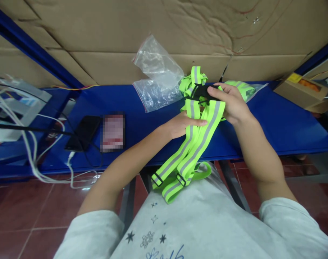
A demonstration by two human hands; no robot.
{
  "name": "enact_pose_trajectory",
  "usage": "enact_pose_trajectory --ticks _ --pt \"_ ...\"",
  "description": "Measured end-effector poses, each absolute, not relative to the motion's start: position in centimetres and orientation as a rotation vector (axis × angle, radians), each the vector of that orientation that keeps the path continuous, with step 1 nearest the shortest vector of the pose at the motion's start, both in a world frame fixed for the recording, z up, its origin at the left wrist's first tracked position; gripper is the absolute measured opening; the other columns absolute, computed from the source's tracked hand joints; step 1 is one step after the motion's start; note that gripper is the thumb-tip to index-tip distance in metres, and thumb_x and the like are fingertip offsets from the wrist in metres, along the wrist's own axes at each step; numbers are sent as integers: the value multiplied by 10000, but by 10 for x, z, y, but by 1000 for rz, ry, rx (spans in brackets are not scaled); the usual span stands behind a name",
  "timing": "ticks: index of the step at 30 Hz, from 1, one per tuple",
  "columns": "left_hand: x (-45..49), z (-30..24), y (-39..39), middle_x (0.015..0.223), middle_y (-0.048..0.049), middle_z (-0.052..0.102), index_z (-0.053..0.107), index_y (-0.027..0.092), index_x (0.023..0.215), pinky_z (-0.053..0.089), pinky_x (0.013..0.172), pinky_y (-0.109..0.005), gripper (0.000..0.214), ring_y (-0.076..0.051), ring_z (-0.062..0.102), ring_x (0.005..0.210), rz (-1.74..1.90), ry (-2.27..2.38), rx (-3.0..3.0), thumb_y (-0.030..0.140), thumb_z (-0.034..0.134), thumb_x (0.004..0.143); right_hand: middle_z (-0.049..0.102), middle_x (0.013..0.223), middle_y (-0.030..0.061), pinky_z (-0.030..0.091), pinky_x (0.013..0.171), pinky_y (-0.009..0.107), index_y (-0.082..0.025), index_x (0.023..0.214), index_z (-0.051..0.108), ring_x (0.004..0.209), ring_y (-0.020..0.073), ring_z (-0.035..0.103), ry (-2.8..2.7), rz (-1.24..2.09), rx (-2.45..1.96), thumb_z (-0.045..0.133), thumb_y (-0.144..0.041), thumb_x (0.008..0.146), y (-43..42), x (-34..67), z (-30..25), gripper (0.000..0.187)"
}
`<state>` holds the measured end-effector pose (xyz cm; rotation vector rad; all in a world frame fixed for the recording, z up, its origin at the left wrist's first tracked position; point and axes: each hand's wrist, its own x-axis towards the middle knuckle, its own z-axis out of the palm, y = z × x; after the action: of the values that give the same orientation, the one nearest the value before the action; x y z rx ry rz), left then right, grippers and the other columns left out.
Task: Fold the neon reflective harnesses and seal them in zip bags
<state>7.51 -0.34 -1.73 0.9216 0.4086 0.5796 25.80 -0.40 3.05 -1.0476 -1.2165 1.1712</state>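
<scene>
A neon-yellow reflective strap vest (196, 144) with grey stripes and black buckles hangs from the blue table's (142, 129) front edge down onto my lap. My right hand (231, 102) grips its bunched upper end, thumb and fingers closed around the black buckle part. My left hand (184, 124) lies flat with fingers stretched out against the straps just below. A second folded yellow vest (241, 88) lies behind my right hand.
Clear plastic bags (158, 77) lie at the back of the table against the cardboard wall (164, 32). A black phone (83, 133) and a small card (112, 132) sit at left among white cables (31, 158). A cardboard box (301, 91) stands far right.
</scene>
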Motion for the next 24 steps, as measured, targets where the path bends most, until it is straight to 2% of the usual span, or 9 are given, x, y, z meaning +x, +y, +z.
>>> enact_pose_trajectory --ticks 3,8,13,16,19,22,24 --pt "74 -18 -5 1055 -92 795 768 181 1098 601 901 -432 537 -245 759 914 560 397 940 178 980 605 722 751 -4 612 586 330 -223 842 718 612 182 680 -1187 1232 -1037 932 -509 663 -6 259 36 399" --pt "65 -13 -1 1082 -99 789 758 187 1129 603 895 -436 584 -255 758 933 535 421 1088 212 993 594 708 722 -6 630 625 351 -246 801 704 645 202 690 -1187 1197 -991 929 -490 680 -11 262 43 354" --pt "52 1 14 1197 -90 776 763 201 1171 520 1088 -494 606 -333 710 1193 695 356 1375 429 977 652 695 723 -9 588 603 314 -235 797 719 635 172 661 -1278 1230 -979 943 -494 663 -22 263 54 367" --pt "52 3 18 1171 -71 783 768 203 1146 506 1102 -503 603 -355 694 1226 859 330 1418 485 967 652 691 753 -17 560 589 288 -247 805 711 666 164 658 -1324 1119 -993 942 -539 653 -28 258 55 402" --pt "56 3 13 1156 -61 788 764 209 1150 540 1062 -482 594 -344 714 1190 835 316 1366 439 980 646 701 807 -13 590 668 317 -270 853 710 767 198 694 -1390 906 -1019 892 -583 723 -31 254 52 384" --pt "61 3 3 1122 -53 798 769 210 1120 585 986 -441 512 -292 762 1054 801 381 1205 399 964 686 708 874 -6 605 796 355 -283 918 714 893 226 714 -1476 687 -1061 810 -567 837 -29 255 47 311" --pt "65 1 -2 1074 -50 804 775 199 1075 600 941 -417 450 -258 774 963 771 432 1099 362 959 698 708 912 4 598 867 382 -293 946 708 974 250 710 -1547 595 -1105 779 -576 864 -27 257 46 303"
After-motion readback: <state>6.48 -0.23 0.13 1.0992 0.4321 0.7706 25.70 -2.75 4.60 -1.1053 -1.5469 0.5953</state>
